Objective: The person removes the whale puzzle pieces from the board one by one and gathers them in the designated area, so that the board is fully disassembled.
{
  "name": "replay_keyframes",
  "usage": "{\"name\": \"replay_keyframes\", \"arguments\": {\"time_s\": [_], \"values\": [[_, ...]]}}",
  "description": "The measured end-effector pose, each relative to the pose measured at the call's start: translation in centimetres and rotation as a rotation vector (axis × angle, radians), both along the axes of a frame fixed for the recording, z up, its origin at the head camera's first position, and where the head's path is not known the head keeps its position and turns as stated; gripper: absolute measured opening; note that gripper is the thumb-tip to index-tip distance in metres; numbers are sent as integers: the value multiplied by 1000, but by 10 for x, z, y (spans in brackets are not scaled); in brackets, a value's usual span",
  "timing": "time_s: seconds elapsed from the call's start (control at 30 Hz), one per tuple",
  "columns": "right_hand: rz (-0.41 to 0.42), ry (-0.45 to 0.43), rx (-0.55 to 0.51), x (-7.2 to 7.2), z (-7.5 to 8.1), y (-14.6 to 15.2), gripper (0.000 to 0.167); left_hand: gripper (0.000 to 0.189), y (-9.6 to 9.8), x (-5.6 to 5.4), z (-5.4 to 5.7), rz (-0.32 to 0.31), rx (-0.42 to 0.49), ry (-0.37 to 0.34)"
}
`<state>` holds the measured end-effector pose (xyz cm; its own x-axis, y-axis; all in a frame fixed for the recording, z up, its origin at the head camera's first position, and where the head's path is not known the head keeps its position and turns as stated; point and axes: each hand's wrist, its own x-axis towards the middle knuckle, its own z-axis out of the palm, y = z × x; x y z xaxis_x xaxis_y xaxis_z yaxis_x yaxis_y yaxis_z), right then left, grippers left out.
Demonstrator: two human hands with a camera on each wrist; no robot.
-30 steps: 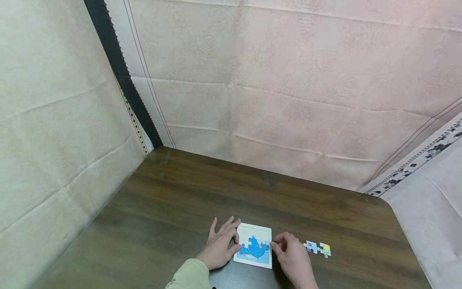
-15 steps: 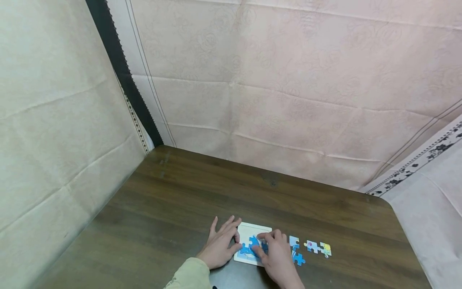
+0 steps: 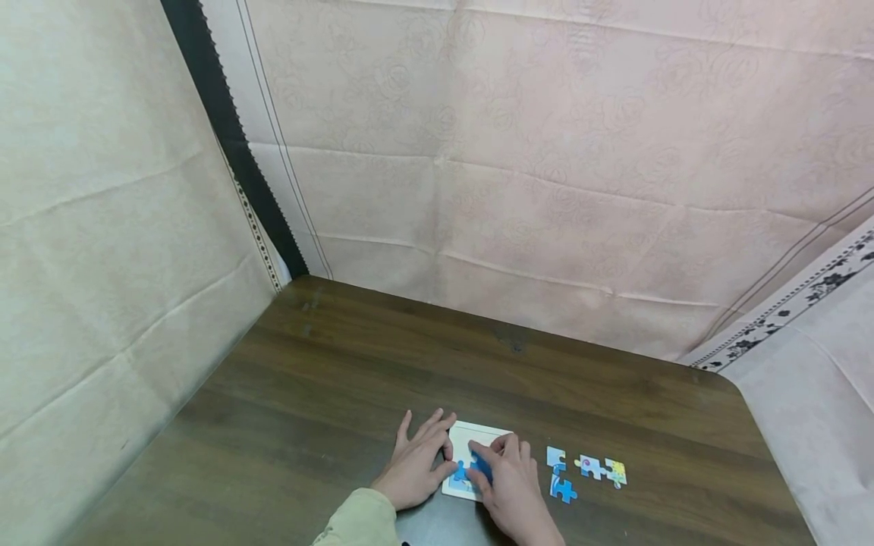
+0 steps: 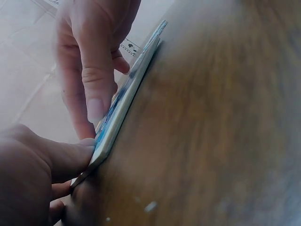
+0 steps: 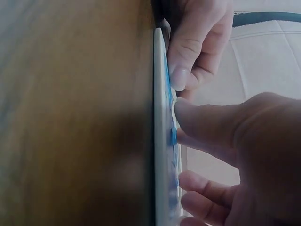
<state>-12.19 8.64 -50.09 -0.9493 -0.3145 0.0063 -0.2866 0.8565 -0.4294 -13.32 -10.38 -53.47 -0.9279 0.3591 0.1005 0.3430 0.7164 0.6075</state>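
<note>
The left hand [image 3: 412,468] pinches the jigsaw tray [image 3: 464,435] at nine o'clock, while the right hand [image 3: 514,483] bends over blue pieces [image 3: 484,465], its grip unclear.

A screened-off corner of uncertain kind

Whether this is a home, an office or a lab, I cannot determine. It shows one brown, wood-grained table [image 3: 287,409], bounded by pale hanging sheets [image 3: 812,409]. The back sheet [image 3: 532,189] carries a faint rose pattern and straight fold creases; the left sheet [image 3: 116,243] is creased also. Between these two runs a dark strip [image 3: 231,136], and at the right there is a black floral border [image 3: 781,316]. What lies behind the sheets is hidden.
</note>
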Motion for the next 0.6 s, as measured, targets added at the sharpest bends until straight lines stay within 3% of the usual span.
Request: {"name": "replay_keyframes", "arguments": {"time_s": [0.6], "values": [[3,27,-69,-10,5,-5,21,23,0,0,-1,-3,4,6]]}}
